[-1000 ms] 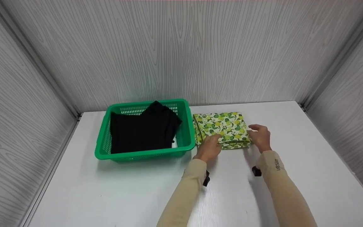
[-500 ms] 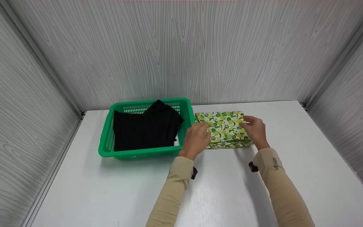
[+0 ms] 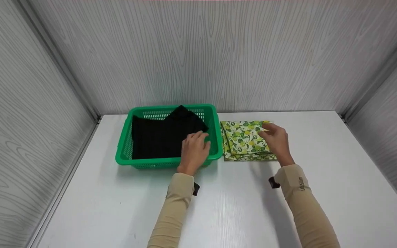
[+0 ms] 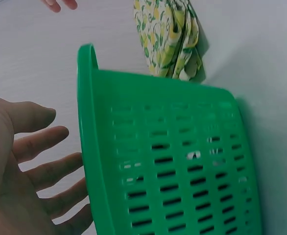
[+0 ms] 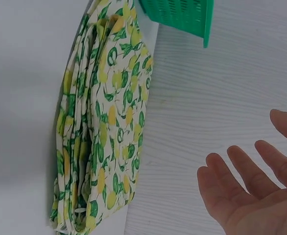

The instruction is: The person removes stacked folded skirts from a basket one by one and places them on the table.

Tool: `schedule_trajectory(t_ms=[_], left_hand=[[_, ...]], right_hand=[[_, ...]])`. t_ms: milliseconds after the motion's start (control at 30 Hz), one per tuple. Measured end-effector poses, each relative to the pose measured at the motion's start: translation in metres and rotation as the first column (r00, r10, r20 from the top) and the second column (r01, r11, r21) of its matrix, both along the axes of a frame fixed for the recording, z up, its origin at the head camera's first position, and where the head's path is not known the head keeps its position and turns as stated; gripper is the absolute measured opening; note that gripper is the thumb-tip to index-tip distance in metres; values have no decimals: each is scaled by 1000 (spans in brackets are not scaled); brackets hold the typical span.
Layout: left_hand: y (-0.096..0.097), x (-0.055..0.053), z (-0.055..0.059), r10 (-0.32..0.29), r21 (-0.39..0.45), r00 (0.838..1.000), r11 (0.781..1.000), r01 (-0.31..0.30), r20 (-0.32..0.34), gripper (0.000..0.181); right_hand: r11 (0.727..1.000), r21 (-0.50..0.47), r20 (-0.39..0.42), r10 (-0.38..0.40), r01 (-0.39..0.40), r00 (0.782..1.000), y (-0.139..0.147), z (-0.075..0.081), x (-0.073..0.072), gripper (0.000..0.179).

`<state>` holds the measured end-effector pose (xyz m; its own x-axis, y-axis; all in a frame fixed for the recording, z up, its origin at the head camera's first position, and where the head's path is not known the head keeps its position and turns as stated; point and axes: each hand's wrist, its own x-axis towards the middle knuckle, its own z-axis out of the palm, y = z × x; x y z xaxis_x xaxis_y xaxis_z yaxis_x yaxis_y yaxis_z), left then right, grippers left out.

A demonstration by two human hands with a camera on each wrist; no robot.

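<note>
A green plastic basket [image 3: 124,137] stands on the white table, with a folded black cloth [image 3: 160,137] lying in it. Over the basket's front right part is my left hand [image 3: 194,151], its fingers spread and holding nothing. In the left wrist view those fingers [image 4: 60,169] hang beside the green rim. To the basket's right lies a neatly folded cloth [image 3: 246,137] printed with lemons and green leaves, its layers showing in the right wrist view. My right hand [image 3: 276,140] hovers above its right edge, fingers relaxed and grasping nothing.
Grey wood-grain panels enclose the table at the back [image 3: 205,51], left [image 3: 22,120] and right. Both the basket and the lemon-print cloth sit close to the back panel. The white tabletop [image 3: 226,206] stretches toward me.
My left hand has come off the lemon-print cloth and moved left over the basket. My right hand has lifted slightly from the cloth's right side. The cloth and basket stay in place.
</note>
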<state>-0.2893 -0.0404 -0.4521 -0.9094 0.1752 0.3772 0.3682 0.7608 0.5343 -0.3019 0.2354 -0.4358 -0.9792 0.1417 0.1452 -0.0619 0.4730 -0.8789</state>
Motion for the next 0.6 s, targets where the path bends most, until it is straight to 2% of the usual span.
schedule_trajectory(t_ms=[200, 467, 600], left_hand=[[-23, 0, 2, 59, 25, 998, 998, -58, -29, 29], [-47, 6, -10, 49, 38, 997, 998, -46, -67, 26], [-56, 9, -11, 29, 50, 998, 998, -26, -50, 26]], right_hand=[[996, -74, -40, 37, -40, 999, -23, 8, -6, 42], [986, -140, -45, 84, -89, 995, -42, 3, -7, 41], [979, -169, -46, 111, -117, 993, -51, 2, -7, 42]])
